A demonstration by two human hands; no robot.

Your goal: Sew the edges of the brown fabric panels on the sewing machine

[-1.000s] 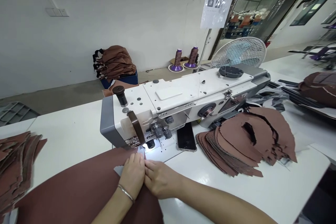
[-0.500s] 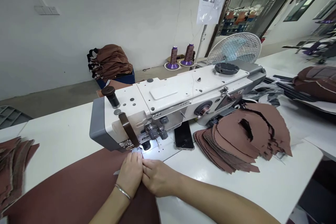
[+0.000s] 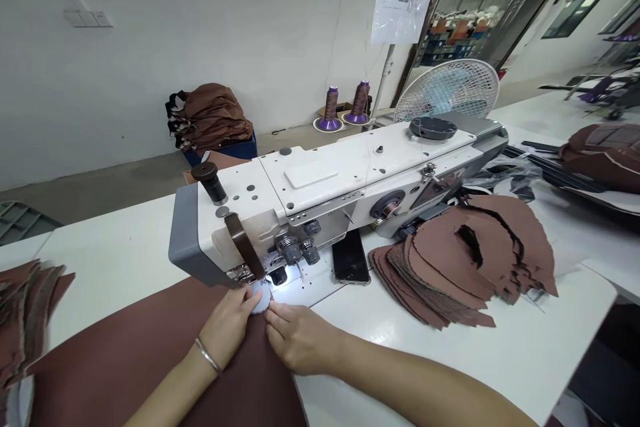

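Low in the middle, your left hand [image 3: 224, 325] slid left, grip unclear, so the pale patch [image 3: 261, 300] showed better; your right hand [image 3: 301, 339] pinched the brown sheet [image 3: 145, 347].

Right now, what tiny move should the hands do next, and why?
I'd probably ease the pale piece a tiny bit toward the lit plate under the sewing machine. It lies close by, with the left hand's thumb on it, and the right hand is at the edge of the brown sheet, seemingly ready to guide it.
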